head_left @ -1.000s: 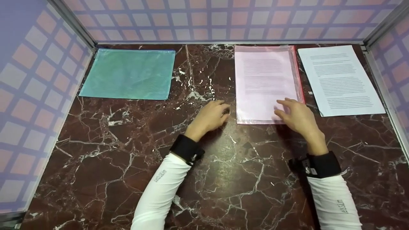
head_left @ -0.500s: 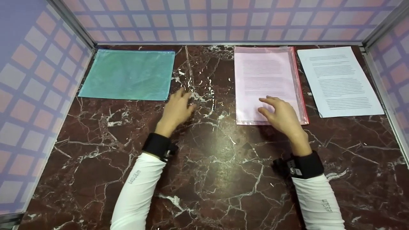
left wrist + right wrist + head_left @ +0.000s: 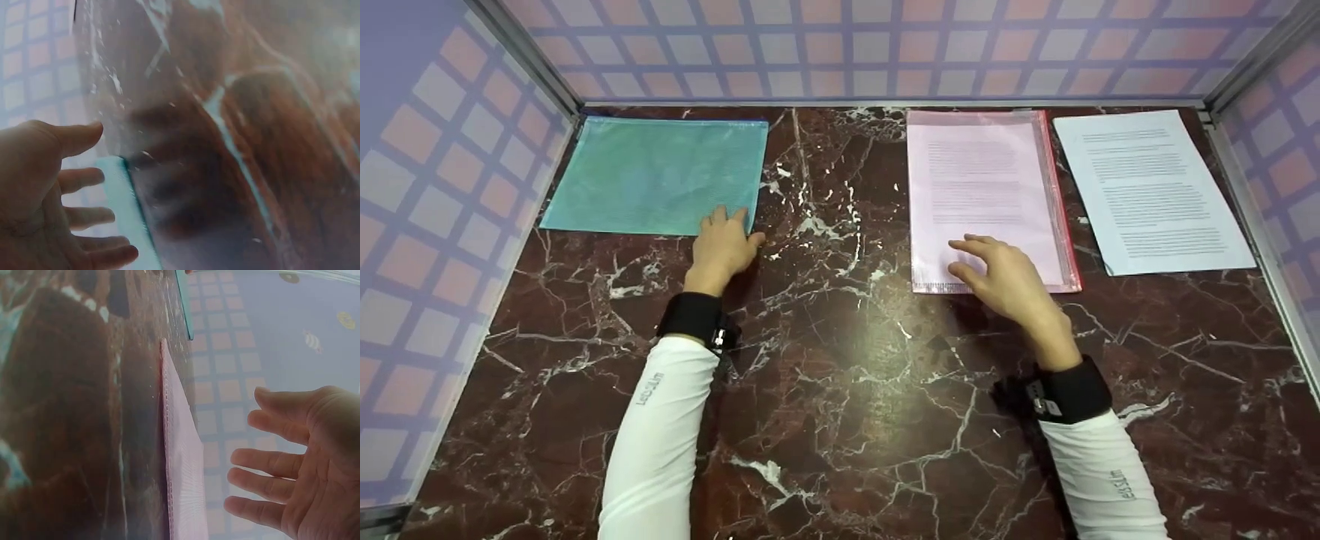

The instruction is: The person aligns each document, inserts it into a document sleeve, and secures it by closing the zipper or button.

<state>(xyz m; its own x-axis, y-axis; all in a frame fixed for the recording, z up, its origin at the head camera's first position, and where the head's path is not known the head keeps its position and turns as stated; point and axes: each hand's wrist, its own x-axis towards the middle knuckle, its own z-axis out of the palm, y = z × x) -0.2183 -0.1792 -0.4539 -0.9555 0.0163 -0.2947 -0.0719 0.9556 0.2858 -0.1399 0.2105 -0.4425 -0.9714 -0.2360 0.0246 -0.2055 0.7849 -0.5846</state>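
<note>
A teal zip document pouch lies flat at the back left. My left hand is over its near right corner, fingers spread and holding nothing; the left wrist view shows the fingers straight beside the pouch's edge. At the right lies a pink zip document pouch with a printed sheet inside. My right hand hovers above its lower part, fingers apart and loosely bent. In the right wrist view that hand is clear of the pink pouch.
Printed white paper lies at the far right, beside the pink pouch. A dark red marbled tabletop carries everything. Checkered panels in metal frames close off the back and both sides.
My left hand has moved left from beside the pink pouch to the teal pouch's corner. My right hand has shifted slightly left over the pink pouch. The pouches and paper stay put.
</note>
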